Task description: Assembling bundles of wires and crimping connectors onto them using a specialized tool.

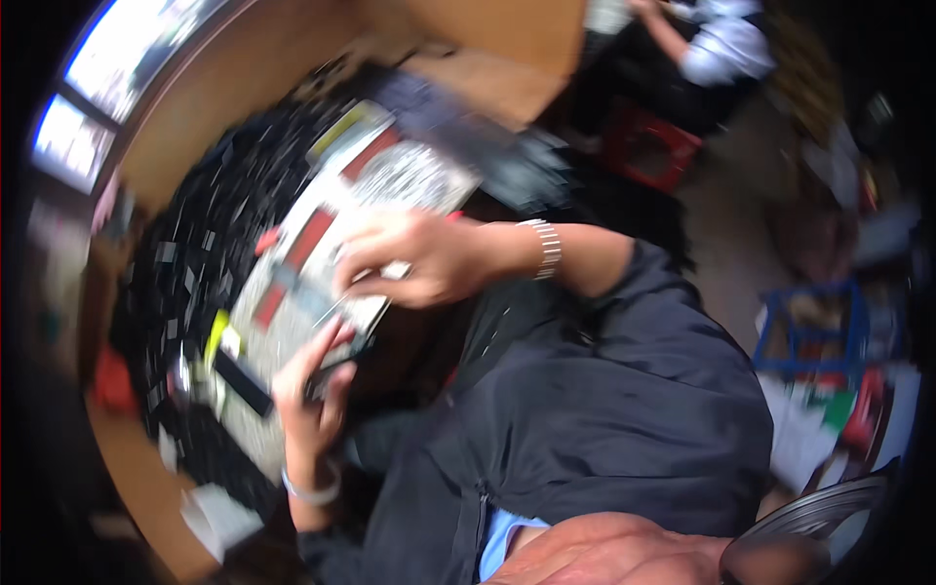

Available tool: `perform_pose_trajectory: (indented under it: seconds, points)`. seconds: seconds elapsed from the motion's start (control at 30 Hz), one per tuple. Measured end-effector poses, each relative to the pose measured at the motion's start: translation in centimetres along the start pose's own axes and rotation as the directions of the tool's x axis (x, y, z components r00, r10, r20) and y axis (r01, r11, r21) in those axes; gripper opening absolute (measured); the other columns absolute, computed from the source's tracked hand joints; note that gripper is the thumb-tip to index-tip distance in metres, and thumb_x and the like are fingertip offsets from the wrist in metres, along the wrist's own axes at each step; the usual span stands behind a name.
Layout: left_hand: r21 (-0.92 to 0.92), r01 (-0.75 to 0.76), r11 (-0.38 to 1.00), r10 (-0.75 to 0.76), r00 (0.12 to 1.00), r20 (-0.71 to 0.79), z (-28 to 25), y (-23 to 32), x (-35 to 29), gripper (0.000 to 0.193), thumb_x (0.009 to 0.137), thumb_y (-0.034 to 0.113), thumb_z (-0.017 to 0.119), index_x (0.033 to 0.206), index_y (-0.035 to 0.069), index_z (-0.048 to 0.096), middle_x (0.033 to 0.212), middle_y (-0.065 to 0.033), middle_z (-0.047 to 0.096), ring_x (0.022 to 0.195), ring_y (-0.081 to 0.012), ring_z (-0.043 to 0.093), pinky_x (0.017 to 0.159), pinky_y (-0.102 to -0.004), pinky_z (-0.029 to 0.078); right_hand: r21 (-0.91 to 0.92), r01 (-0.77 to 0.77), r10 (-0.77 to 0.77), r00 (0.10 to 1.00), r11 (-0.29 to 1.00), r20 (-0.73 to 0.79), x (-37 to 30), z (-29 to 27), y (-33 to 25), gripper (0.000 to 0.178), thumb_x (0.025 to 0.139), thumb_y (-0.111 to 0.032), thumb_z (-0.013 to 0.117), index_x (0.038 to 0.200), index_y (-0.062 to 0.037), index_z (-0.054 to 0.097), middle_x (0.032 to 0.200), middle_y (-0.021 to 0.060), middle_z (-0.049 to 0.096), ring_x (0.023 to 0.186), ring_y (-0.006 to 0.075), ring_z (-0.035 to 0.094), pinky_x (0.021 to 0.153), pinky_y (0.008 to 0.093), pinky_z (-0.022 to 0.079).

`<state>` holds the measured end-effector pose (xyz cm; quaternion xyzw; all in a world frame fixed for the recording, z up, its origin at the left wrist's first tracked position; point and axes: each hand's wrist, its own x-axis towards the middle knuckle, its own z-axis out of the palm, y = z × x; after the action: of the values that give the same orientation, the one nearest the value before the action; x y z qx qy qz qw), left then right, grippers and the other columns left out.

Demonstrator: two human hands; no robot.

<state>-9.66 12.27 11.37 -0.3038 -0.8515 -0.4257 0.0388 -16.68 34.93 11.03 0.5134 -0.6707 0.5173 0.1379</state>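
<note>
Motion smears the whole head view. My right hand (414, 258), a pale band on its wrist, hovers above a light-coloured board (268, 336) with its fingers pinched together. From its fingertips a thin shiny stick (330, 312) points down toward my left hand. My left hand (310, 390), wearing a light bracelet, is at the near edge of the board, its thumb and finger curled around something small and dark that I cannot make out. On the board lie brown-red rectangles (310, 239) and a silvery, glassy-looking heap (405, 175).
A large heap of small black pieces (195, 244) spreads left of the board. By my left hand are a black bar (242, 385) and a yellow-green item (216, 331). Another person (726, 44), a red stool (651, 146) and a blue frame (814, 327) are at the right.
</note>
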Motion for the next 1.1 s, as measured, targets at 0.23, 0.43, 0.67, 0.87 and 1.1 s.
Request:
perform_pose_trajectory:
  seconds: [0.23,0.43,0.67,0.87,1.1]
  points:
    - [0.125,-0.033,0.992,0.036,0.999,-0.018,-0.5,0.4,-1.1,0.032,0.081,0.014,0.062,0.111,0.004,0.059,0.093,-0.0119,0.066,0.086,-0.0256,0.065,0.074,-0.0293,0.049,-0.212,0.096,-0.077,0.992,0.973,0.1,-0.1,1.2,-3.7,0.021,0.07,0.003,0.065,0.09,-0.0045,0.064,0.068,0.0047,0.049,0.063,0.019,0.046,0.058,0.0299,0.036]
    - [0.183,-0.104,0.978,0.118,0.991,-0.063,-0.2,-0.3,-2.2,0.031,0.077,0.013,0.065,0.108,0.008,0.062,0.087,-0.0096,0.067,0.077,-0.0265,0.065,0.064,-0.029,0.051,-0.225,0.114,-0.083,0.986,0.968,0.146,0.1,1.5,-4.2,0.021,0.07,0.006,0.063,0.089,-0.0032,0.064,0.066,0.0036,0.047,0.061,0.0173,0.042,0.058,0.0272,0.034]
    - [0.141,-0.097,0.985,0.11,0.99,-0.088,-0.1,0.0,-1.8,0.03,0.077,0.009,0.065,0.107,0.007,0.062,0.088,-0.0094,0.067,0.077,-0.0261,0.065,0.065,-0.0288,0.051,-0.264,0.081,-0.047,0.99,0.961,0.13,0.2,1.2,-4.5,0.02,0.07,0.007,0.063,0.088,-0.0023,0.063,0.068,0.0039,0.047,0.062,0.0172,0.043,0.058,0.027,0.036]
    - [0.112,-0.215,0.97,0.229,0.964,-0.132,0.3,-0.3,-1.7,0.03,0.079,0.006,0.062,0.109,0.006,0.061,0.089,-0.011,0.067,0.079,-0.0269,0.065,0.066,-0.0291,0.051,-0.258,0.09,-0.058,0.99,0.962,0.128,0.2,1.4,-4.5,0.02,0.07,0.007,0.063,0.088,-0.0022,0.063,0.068,0.0042,0.047,0.063,0.0169,0.044,0.058,0.0265,0.036]
    - [0.123,-0.13,0.984,0.142,0.985,-0.098,0.2,0.1,-2.0,0.027,0.08,0.011,0.062,0.106,0.005,0.062,0.09,-0.0114,0.066,0.08,-0.0275,0.065,0.066,-0.0305,0.051,-0.267,0.056,-0.028,0.994,0.962,0.105,0.0,1.4,-4.6,0.018,0.071,-0.001,0.067,0.088,-0.0061,0.064,0.068,0.004,0.047,0.063,0.0194,0.044,0.058,0.0291,0.036]
